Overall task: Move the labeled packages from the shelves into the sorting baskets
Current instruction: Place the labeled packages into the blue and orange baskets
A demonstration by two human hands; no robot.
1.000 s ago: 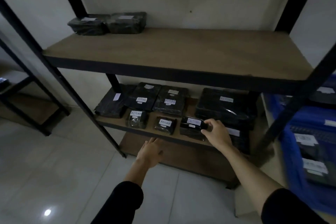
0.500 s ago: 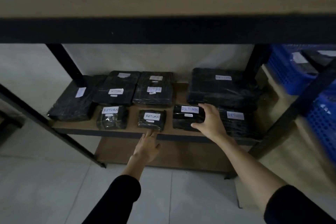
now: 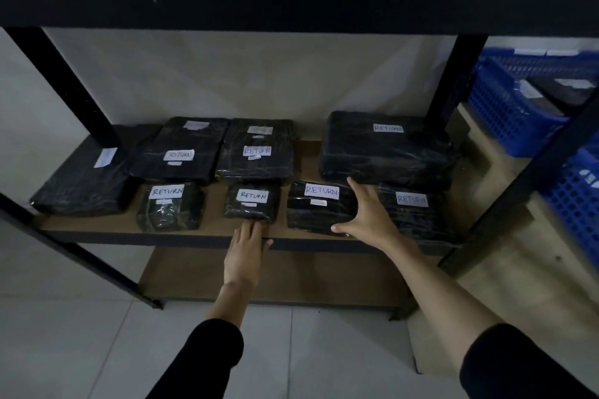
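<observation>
Right hand (image 3: 366, 215) fingers gripping package (image 3: 316, 207), neighbouring packages (image 3: 411, 214) crowding, left hand (image 3: 248, 244) fingers straight.

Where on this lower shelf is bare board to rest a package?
Bare patches: the front lip before the small RETURN packages, and a strip between the stacked package and the big package. Elsewhere crowded; right hand grips a front package.

You face a wooden shelf (image 3: 304, 152) on a black metal frame (image 3: 61, 87). Black wrapped packages lie on it in two rows: four along the front edge, each labelled RETURN, among them a small one (image 3: 251, 204) and a wider one (image 3: 319, 207) just beside it; behind them sit flatter packages, the largest (image 3: 385, 147) at back right
</observation>
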